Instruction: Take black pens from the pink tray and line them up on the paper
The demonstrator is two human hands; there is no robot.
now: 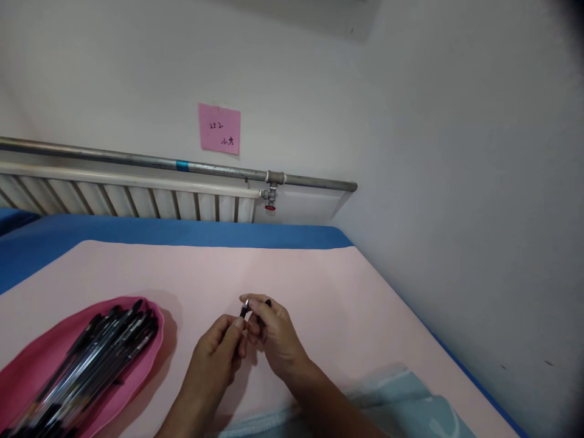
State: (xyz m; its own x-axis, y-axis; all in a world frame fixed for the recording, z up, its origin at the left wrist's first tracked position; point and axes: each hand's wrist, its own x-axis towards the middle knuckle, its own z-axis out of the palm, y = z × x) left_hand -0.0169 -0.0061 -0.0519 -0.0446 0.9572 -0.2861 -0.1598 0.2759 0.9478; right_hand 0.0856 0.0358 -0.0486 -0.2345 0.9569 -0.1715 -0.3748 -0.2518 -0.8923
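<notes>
Both hands meet above the pink tabletop around a small black pen part (pixel 243 310) with a shiny silver tip. My left hand (pixel 214 350) pinches its dark lower portion between thumb and fingers. At the silver end, the thumb and forefinger of my right hand (pixel 278 337) are closed. A black piece (pixel 268 303), which looks like a pen cap, pokes out above the right hand's fingers; most of it is hidden. To the left, several black and clear pens (pixel 104 353) lie bundled in a pink tray (pixel 27 359).
A light blue cloth (pixel 392 401) lies at the near edge, under my right forearm. The pink mat (pixel 205 267) covers a blue surface (pixel 191 234). Behind are a white radiator (pixel 137 198), a metal pipe (pixel 137 159) and a pink note (pixel 219 129) on the wall.
</notes>
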